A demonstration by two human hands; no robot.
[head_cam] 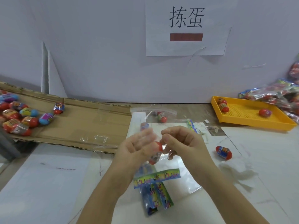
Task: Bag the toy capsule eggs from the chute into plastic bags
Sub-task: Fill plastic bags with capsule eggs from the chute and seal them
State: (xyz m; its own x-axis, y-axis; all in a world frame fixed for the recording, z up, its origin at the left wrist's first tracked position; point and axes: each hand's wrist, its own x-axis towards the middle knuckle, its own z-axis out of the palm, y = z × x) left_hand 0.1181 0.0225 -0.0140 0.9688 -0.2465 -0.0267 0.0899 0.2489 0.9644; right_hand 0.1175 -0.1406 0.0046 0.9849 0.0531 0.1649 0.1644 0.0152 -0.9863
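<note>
Right hand: grip closed. Fingers are curled in with the thumb tip against the forefinger, pinching clear film of the bag.

Left hand: motion-blurred. The palm faces the right hand and the fingers are mostly extended upward under film. The thumb side touches the egg. Can't tell if that grip is clamped or just cradling.

The egg is inside the bag, between the two hands, above the table. It has red ends and a printed band in the middle. Its long axis is near vertical in view, slightly tilted: the upper end leans toward the right hand, the lower end toward the left wrist.

Printed cards lie on the table under the wrists, with clear film beside them. Can't tell if that film belongs to the held bag.

The cardboard chute is at left, with a pile of red and blue eggs at its far-left end. One chute egg sits apart from the pile.

A rear bag with one egg in it lies flat just beyond the hands. A table egg is loose to the right of the right hand, well apart from it.

The yellow tray at far right holds a few eggs. Filled bags are heaped behind it.
</note>
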